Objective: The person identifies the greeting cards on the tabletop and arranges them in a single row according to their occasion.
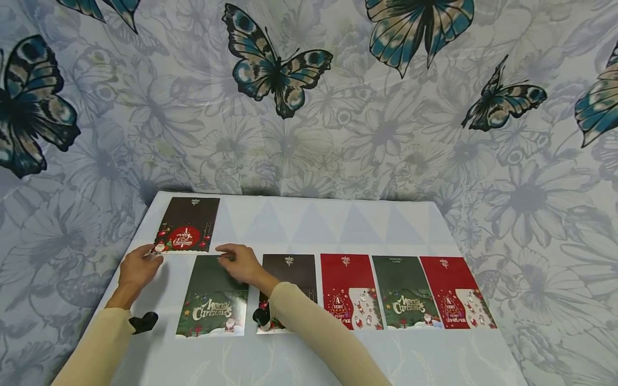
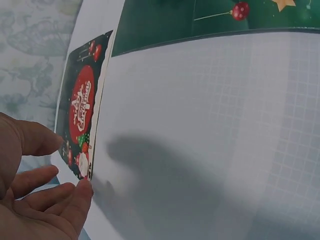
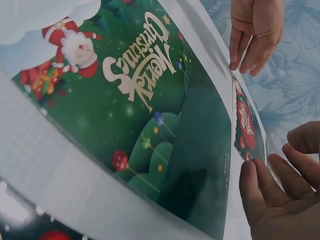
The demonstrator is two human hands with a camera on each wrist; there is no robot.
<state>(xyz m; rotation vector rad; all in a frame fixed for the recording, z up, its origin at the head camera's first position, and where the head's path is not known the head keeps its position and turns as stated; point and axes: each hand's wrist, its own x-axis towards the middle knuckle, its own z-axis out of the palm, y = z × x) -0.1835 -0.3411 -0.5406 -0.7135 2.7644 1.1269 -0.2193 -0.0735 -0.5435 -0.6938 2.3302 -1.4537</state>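
Observation:
At the back left of the table lies a dark Christmas card (image 1: 187,228) with a red round print. My left hand (image 1: 139,271) is at its near left corner, fingertips right at the edge; in the left wrist view its thumb (image 2: 42,139) and fingers stand apart. My right hand (image 1: 243,262) reaches toward the card's near right corner, over the top of a green Merry Christmas card (image 1: 212,311). In the right wrist view its loosely bent fingers (image 3: 280,185) overlap the dark card's end.
To the right, the near row continues with another dark card (image 1: 289,273), partly hidden by my right sleeve, a red card (image 1: 345,273), a green card (image 1: 396,273) and a second red card (image 1: 444,273). Behind the white patterned table (image 1: 338,356) hangs a butterfly-print cloth (image 1: 309,155).

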